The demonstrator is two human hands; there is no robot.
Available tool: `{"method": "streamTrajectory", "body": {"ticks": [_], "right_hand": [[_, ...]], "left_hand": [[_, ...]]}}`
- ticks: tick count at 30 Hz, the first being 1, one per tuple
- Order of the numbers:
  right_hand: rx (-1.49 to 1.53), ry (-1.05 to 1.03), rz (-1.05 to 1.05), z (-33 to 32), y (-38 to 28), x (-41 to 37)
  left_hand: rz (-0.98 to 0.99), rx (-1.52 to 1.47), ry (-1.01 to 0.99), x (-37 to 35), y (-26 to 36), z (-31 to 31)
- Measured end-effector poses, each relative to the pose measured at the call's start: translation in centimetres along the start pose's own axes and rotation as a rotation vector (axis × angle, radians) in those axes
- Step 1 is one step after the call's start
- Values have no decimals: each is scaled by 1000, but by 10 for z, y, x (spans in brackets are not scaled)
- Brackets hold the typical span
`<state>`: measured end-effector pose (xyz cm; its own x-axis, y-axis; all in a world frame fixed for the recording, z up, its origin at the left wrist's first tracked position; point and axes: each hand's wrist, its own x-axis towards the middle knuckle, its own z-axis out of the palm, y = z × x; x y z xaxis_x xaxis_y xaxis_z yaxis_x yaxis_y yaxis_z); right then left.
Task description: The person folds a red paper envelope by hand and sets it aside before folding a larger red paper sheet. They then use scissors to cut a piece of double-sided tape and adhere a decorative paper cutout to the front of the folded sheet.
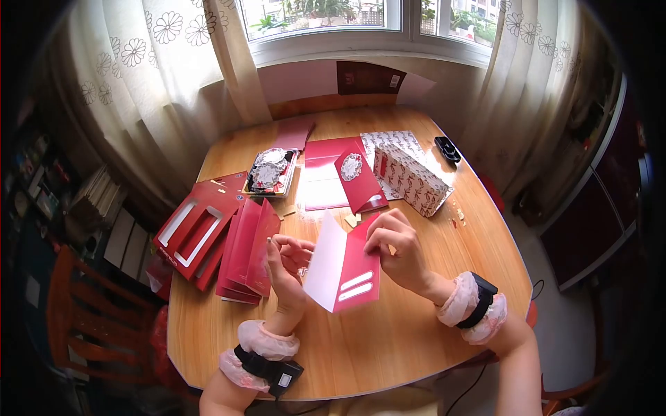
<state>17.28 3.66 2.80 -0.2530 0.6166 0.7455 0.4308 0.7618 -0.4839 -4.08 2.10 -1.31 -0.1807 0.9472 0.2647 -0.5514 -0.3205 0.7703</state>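
Observation:
A folded red card (362, 261) stands part-way unfolded in the air over the table, its pale panel to the left and its red panel to the right. Two white rounded strips show low on the red panel. My right hand (398, 244) pinches this card at its upper right edge. Beside the pale panel is my left hand (287, 267), thumb and fingers apart, fingertips right at the card's left edge. Left of that hand, several folded red cards (239, 253) stand close together.
Red window-cut sheets (193, 225) lie at the left. Further back are a clear tray (269, 173) of paper cutouts, a red card with a floral label (355, 182), a patterned box (411, 182) and a black object (447, 149). Small scraps (458, 216) lie at the right.

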Motion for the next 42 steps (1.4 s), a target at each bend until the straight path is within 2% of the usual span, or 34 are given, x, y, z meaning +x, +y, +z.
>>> {"method": "streamTrajectory", "body": {"ticks": [2,4,5,6,9,13,17,21,23,24,26,30,32,36,38,39,41,42], "right_hand": [[23,-45,31,-1,4,-11],[12,-158,99,-4,3,-20],[-71,-283,30,-6,14,-29],[-70,-284,32,-8,10,-30],[-239,-581,-138,-13,2,-33],[-175,-718,-247,-14,0,-30],[-78,-828,-204,-11,7,-38],[-124,-777,-241,-6,-8,-42],[-149,-849,-315,-5,-15,-47],[-148,-849,-314,-8,-23,-45],[-48,-796,-165,-13,-41,-39],[-61,-683,-199,-7,-43,-43],[69,-811,-207,-4,-33,-46],[236,-738,-289,4,-28,-49],[572,-709,-95,2,-29,-46],[572,-710,-94,1,-30,-45],[493,-626,140,-3,-29,-44],[492,-625,141,-1,-24,-47]], "left_hand": [[-88,175,-79,0,5,-3],[-78,229,-56,-3,8,8],[-82,267,-112,-4,8,8],[-86,306,-167,-5,8,8],[-158,381,-278,-7,8,13],[-171,441,-339,-10,5,14],[-184,403,-385,-11,4,13],[-186,421,-370,-10,3,12],[-200,405,-375,-10,4,13],[-211,390,-380,-10,5,13],[-216,399,-376,-10,8,16],[-238,380,-328,-9,5,15],[-239,384,-332,-9,5,15],[-243,401,-333,-9,8,14],[-251,393,-340,-9,7,14],[-257,385,-348,-9,6,14],[-271,389,-362,-9,5,13],[-285,394,-376,-9,5,13]]}}
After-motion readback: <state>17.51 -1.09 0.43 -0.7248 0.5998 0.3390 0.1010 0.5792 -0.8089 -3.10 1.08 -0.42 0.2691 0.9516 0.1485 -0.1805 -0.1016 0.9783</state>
